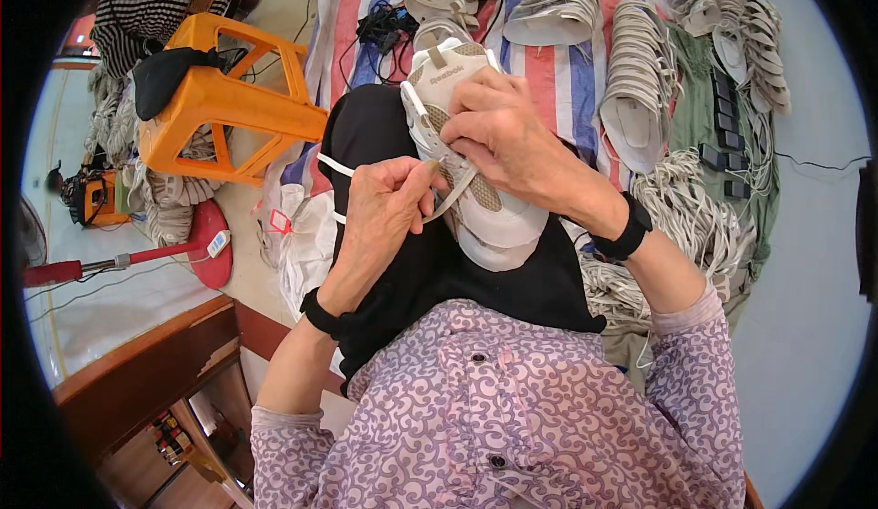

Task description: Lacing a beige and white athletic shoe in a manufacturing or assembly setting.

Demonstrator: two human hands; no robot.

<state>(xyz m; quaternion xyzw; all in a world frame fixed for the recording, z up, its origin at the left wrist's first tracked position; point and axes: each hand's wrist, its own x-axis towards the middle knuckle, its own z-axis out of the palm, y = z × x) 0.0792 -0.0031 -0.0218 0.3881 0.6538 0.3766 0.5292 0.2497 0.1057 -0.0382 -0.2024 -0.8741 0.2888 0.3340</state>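
left hand [389, 212] grip closing thumb and fingers on a flat beige shoelace [455, 191] | right hand [508, 134] grip pressing closed over the laced front of a white-and-beige mesh sneaker [476, 207] | sneaker lying on the black-clothed lap [430, 271], long axis running away from the body | stacked white insoles [640, 79] lying on the striped tarp [558, 70] beyond

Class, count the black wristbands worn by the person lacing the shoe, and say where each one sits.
2. One black wristband circles the right wrist beside the white shoe; the other black wristband circles the left wrist, lower in the picture. None appears hidden.
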